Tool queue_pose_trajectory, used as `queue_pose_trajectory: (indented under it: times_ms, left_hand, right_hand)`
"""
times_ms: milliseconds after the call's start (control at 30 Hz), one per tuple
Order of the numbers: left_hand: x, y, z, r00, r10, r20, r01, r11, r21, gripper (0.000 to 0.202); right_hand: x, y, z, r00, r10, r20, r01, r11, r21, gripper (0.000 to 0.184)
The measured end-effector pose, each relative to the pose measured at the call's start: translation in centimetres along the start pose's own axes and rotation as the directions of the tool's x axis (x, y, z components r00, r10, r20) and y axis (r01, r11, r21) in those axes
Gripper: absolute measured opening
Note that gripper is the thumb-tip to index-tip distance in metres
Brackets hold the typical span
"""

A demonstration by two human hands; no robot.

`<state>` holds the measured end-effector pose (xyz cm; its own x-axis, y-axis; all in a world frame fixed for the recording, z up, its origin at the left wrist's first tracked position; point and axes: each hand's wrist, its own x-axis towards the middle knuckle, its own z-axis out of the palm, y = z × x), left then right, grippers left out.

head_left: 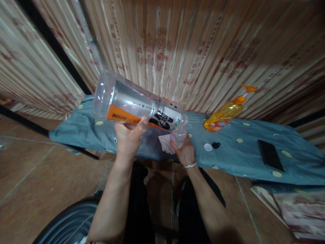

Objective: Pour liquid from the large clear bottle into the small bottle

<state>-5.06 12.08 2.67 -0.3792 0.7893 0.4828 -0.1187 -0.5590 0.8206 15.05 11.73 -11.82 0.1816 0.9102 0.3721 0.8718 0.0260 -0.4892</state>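
Note:
My left hand (129, 139) is wrapped round a large clear plastic bottle (134, 103) with a silver, orange and black label. The bottle tilts, its base raised at the left and its neck pointing down to the right. Under that neck, my right hand (186, 151) grips a small clear plastic bottle (179, 135). The two mouths meet or nearly meet; I cannot tell whether liquid runs between them. Behind the small bottle, a pale folded cloth (165, 144) lies on the table.
The narrow table has a blue-green patterned cover (236, 162). On it are an orange pump bottle (222, 117), a white disc (208, 147), a small black cap-like piece (216, 145) and a dark phone (271, 156). A pleated curtain (157, 51) hangs behind. A black ribbed tub (66, 220) stands lower left.

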Motion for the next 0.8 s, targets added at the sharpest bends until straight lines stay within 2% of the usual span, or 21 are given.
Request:
queue_pose_trajectory:
  times_ms: [233, 433, 800]
  left_hand:
    - [0.13, 0.02, 0.04, 0.999, 0.035, 0.003, -0.035, 0.999, -0.005, 0.049]
    - [0.36, -0.1, 0.0, 0.997, 0.067, 0.042, -0.068, 0.997, 0.022, 0.05]
    - [0.52, 0.11, 0.27, 0.994, 0.103, 0.023, -0.104, 0.993, 0.047, 0.06]
  right_hand:
    - [0.07, -0.26, -0.17, 0.999, 0.034, 0.032, -0.035, 0.999, 0.008, 0.075]
    - [0.06, 0.14, 0.14, 1.0, 0.003, 0.007, -0.003, 1.0, 0.023, 0.075]
    - [0.0, 0.3, 0.22, 1.0, -0.019, 0.006, 0.018, 0.999, 0.034, 0.073]
